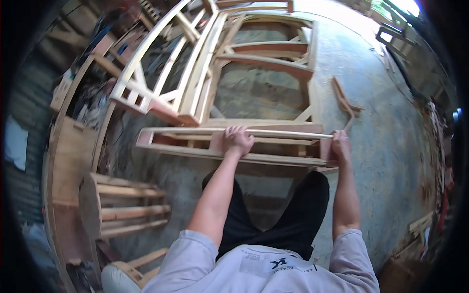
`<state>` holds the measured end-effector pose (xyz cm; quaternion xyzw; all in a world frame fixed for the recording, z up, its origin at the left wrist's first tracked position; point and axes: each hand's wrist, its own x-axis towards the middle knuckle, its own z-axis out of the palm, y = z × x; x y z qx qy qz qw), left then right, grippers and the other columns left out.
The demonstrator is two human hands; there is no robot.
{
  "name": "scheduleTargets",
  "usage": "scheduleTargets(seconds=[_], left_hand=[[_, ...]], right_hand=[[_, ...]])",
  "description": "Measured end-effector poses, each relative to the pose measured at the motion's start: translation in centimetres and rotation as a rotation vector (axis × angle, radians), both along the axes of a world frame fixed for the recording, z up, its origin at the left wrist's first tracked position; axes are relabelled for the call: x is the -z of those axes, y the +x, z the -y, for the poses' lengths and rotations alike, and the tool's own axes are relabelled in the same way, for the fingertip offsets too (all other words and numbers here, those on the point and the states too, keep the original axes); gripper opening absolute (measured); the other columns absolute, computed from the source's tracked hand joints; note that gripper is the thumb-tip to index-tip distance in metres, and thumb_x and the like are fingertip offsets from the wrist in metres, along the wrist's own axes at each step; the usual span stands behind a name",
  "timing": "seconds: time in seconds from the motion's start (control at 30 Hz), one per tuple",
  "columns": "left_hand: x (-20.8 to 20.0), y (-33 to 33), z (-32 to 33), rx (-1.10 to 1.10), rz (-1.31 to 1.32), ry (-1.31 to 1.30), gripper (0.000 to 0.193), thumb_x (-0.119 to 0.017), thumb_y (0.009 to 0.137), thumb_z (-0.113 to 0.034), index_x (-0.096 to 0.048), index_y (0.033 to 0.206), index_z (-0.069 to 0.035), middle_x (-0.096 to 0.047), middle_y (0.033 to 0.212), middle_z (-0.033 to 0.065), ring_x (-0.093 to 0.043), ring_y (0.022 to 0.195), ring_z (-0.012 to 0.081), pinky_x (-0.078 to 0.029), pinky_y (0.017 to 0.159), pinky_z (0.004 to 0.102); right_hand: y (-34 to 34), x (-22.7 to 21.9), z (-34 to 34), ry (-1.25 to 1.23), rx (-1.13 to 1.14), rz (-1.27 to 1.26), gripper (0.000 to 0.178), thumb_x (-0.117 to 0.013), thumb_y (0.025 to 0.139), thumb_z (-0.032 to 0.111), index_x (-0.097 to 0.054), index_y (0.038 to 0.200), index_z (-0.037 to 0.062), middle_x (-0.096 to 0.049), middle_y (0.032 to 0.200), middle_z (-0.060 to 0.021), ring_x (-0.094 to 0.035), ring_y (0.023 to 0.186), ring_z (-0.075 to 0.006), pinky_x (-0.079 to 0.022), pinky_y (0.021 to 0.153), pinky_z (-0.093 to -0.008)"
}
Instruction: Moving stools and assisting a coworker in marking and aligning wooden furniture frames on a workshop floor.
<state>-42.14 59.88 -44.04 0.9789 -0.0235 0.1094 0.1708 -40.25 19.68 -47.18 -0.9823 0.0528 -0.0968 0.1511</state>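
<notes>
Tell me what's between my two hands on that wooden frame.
In the head view, a pale wooden slat spans from the left hand to the right hand, lying along the wooden frame; nothing else sits between.

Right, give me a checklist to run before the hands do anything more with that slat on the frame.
1. Left hand gripping the slat: ok.
2. Right hand at the slat's right end: ok, though how tight the grip is, cannot tell.
3. Slat lying along the top of the wooden frame: ok.
4. Slat's left end seated: cannot tell.
5. Floor beside the frame free of loose bits: not ok, an angled offcut lies close.
</notes>
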Motion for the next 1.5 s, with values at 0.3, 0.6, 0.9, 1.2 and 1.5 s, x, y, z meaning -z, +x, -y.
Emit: scheduleTargets(seconds=[0.3, 0.6, 0.9, 1.2, 1.5], left_hand=[[-0.9, -0.5, -1.0, -0.019, -0.027, 0.006, 0.038, -0.056, 0.073, -0.033, -0.059, 0.101, -0.008, -0.059, 0.105, 0.0107, -0.051, 0.105, 0.0245, -0.03, 0.1, 0.0369], [0.4, -1.0, -1.4, -0.014, -0.01, 0.017, 0.038, -0.056, 0.073, -0.032, -0.06, 0.101, -0.007, -0.06, 0.103, 0.0114, -0.052, 0.103, 0.0255, -0.03, 0.1, 0.0381], [-0.3, -0.6, -0.8, -0.013, -0.053, 0.026, 0.04, -0.056, 0.073, -0.033, -0.06, 0.103, -0.007, -0.059, 0.107, 0.0101, -0.05, 0.107, 0.0228, -0.028, 0.101, 0.0368], [0.3, -0.5, -0.9, 0.006, -0.027, 0.007, 0.039, -0.056, 0.073, -0.031, -0.059, 0.103, -0.007, -0.059, 0.107, 0.0103, -0.05, 0.108, 0.0233, -0.028, 0.101, 0.0368], [0.0, -0.7, -0.7, 0.006, -0.031, 0.006, 0.04, -0.056, 0.073, -0.032, -0.06, 0.103, -0.006, -0.059, 0.107, 0.0113, -0.05, 0.107, 0.0238, -0.027, 0.102, 0.0365]], right_hand=[[0.0, -2.7, -2.2, 0.234, 0.156, -0.128, 0.029, -0.044, 0.087, 0.029, -0.055, 0.095, 0.0038, -0.059, 0.094, -0.0236, -0.057, 0.088, -0.0406, -0.045, 0.077, -0.0481], [-0.3, -2.3, -2.1, 0.198, 0.222, -0.181, 0.033, -0.047, 0.086, 0.032, -0.052, 0.095, 0.001, -0.06, 0.093, -0.0257, -0.058, 0.09, -0.0416, -0.045, 0.079, -0.0481], [-0.3, -3.0, -2.0, 0.201, 0.272, -0.199, 0.033, -0.046, 0.086, 0.034, -0.051, 0.1, 0.0043, -0.06, 0.096, -0.0246, -0.057, 0.092, -0.0417, -0.045, 0.079, -0.0485], [-0.3, -2.9, -1.9, 0.211, 0.275, -0.195, 0.033, -0.045, 0.086, 0.034, -0.051, 0.099, 0.0038, -0.06, 0.095, -0.0248, -0.057, 0.091, -0.0416, -0.044, 0.078, -0.0484], [-0.6, -3.8, -2.1, 0.206, 0.27, -0.222, 0.035, -0.046, 0.087, 0.032, -0.052, 0.099, 0.0002, -0.059, 0.097, -0.0254, -0.058, 0.094, -0.0407, -0.045, 0.081, -0.0473]])
